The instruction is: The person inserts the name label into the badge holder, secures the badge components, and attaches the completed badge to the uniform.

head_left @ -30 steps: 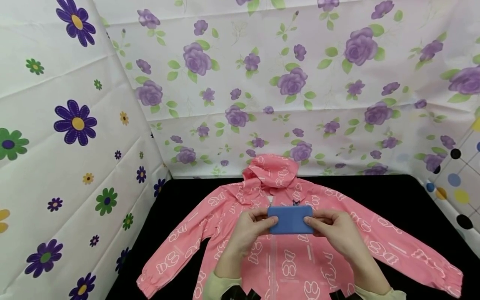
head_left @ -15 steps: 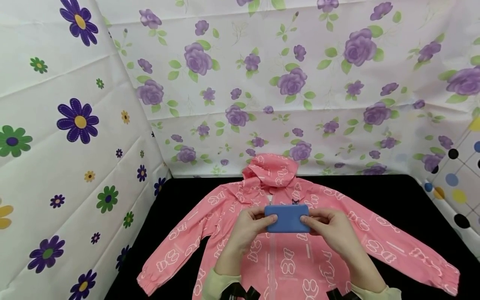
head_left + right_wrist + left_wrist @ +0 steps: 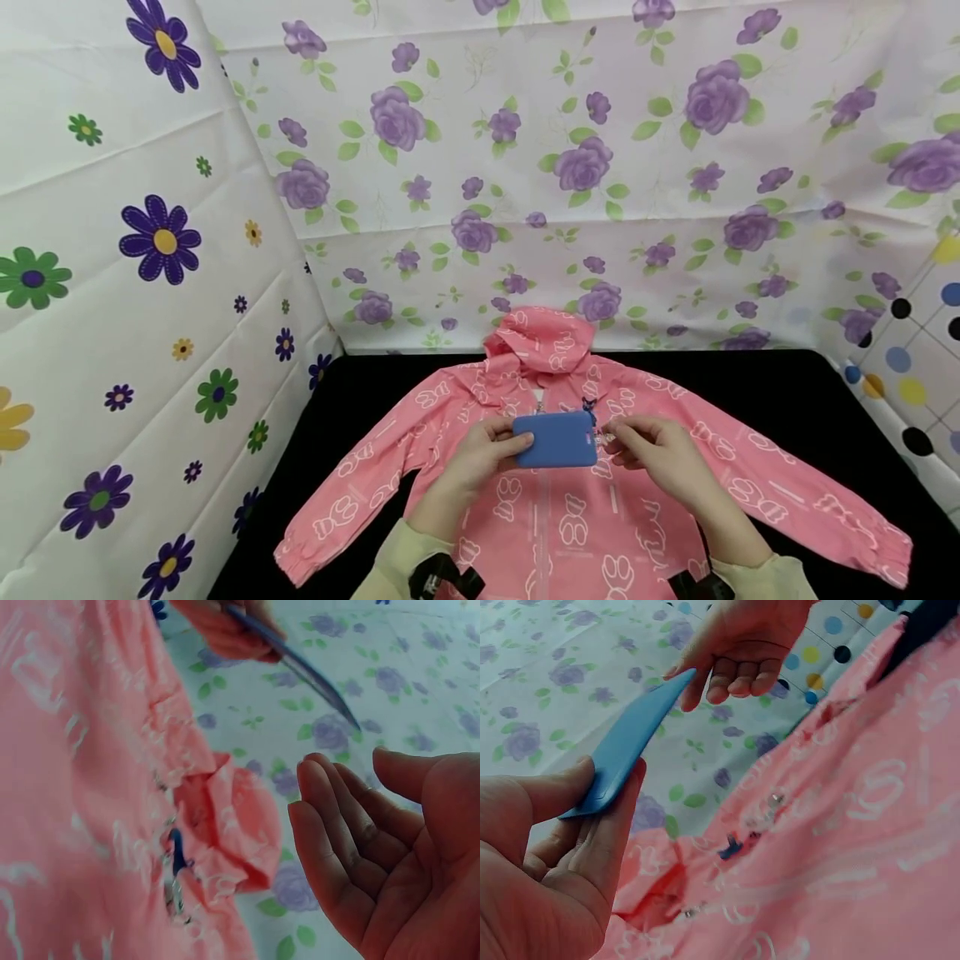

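A flat blue card holder (image 3: 553, 440) with a small slot near its right end hovers over the chest of a pink hooded jacket (image 3: 573, 533). My left hand (image 3: 480, 454) pinches its left end, thumb on the near face and fingers behind. My right hand (image 3: 663, 457) is just past the other end, thumb and fingers apart and loosely bent; the right wrist view shows a gap between its fingertips and the card holder (image 3: 319, 682). Below hang a small dark blue charm (image 3: 731, 846) and some shiny bits on the jacket front.
The jacket lies face up on a black table (image 3: 750, 375), sleeves spread to both sides, hood toward the back. White cloth walls with flower prints (image 3: 465, 183) stand behind and at the left, a dotted one (image 3: 915, 358) at the right.
My right hand has let go of the card holder's right end and lies slightly apart from it. The card holder has shifted a little left with my left hand, its slot now showing.
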The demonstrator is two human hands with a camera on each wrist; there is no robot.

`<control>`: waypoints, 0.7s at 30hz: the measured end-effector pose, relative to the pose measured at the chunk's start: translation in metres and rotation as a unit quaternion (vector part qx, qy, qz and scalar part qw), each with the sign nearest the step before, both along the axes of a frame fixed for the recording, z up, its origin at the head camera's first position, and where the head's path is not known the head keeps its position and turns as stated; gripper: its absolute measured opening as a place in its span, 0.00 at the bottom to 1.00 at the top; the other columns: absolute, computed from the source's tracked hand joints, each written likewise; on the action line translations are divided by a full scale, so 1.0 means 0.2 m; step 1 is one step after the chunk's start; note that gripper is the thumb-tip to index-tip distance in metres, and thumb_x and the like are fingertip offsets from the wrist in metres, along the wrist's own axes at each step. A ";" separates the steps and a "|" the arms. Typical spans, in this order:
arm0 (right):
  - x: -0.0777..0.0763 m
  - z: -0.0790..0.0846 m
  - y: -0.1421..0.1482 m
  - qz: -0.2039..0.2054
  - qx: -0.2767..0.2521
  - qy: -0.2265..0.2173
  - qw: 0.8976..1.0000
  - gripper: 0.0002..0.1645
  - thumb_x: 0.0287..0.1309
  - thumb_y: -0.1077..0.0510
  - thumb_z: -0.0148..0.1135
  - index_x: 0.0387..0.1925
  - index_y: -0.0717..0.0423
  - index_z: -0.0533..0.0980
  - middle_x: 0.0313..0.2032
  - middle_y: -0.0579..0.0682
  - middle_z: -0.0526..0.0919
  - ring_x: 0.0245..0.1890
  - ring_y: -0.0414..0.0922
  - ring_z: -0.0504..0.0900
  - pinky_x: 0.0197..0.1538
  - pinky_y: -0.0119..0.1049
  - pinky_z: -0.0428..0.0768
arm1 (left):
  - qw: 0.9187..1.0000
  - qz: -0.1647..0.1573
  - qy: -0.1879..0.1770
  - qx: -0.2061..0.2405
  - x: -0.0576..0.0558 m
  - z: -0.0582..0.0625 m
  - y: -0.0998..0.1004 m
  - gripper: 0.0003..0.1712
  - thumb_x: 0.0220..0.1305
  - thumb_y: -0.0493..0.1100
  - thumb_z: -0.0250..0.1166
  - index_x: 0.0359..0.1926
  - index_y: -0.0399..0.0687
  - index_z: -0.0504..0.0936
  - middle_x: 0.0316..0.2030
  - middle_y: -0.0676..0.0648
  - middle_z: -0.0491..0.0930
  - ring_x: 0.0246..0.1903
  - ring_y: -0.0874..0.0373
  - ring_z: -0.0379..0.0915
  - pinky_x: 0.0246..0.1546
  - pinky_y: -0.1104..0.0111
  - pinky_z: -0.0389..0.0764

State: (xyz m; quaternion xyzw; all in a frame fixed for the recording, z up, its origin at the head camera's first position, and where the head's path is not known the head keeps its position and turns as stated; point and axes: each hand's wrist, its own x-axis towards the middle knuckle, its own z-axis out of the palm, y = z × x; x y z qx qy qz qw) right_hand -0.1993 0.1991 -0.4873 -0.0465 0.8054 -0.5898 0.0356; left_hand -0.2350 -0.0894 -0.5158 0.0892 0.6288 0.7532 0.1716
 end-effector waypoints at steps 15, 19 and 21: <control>-0.18 -0.29 0.18 -0.032 0.200 0.079 0.976 0.14 0.73 0.57 0.69 0.53 0.60 0.87 0.45 0.53 0.90 0.38 0.46 0.86 0.38 0.38 0.83 | 0.997 0.025 -0.068 -0.029 0.07 -0.15 -0.14 0.14 0.75 0.34 0.66 0.54 0.29 0.76 0.42 0.44 0.83 0.38 0.58 0.87 0.43 0.67 0.89; -0.23 -0.31 0.17 -0.040 0.262 0.099 0.959 0.16 0.73 0.52 0.69 0.53 0.59 0.87 0.46 0.53 0.90 0.43 0.50 0.87 0.46 0.49 0.85 | 0.995 0.025 -0.095 -0.025 0.08 -0.17 -0.15 0.14 0.75 0.34 0.66 0.55 0.28 0.76 0.42 0.44 0.84 0.38 0.57 0.87 0.42 0.67 0.89; -0.25 -0.30 0.15 -0.035 0.290 0.104 0.951 0.16 0.72 0.50 0.70 0.51 0.57 0.87 0.42 0.51 0.89 0.40 0.49 0.87 0.46 0.51 0.84 | 0.994 0.024 -0.099 -0.025 0.09 -0.16 -0.16 0.16 0.75 0.34 0.66 0.57 0.27 0.75 0.43 0.43 0.85 0.38 0.56 0.88 0.43 0.66 0.90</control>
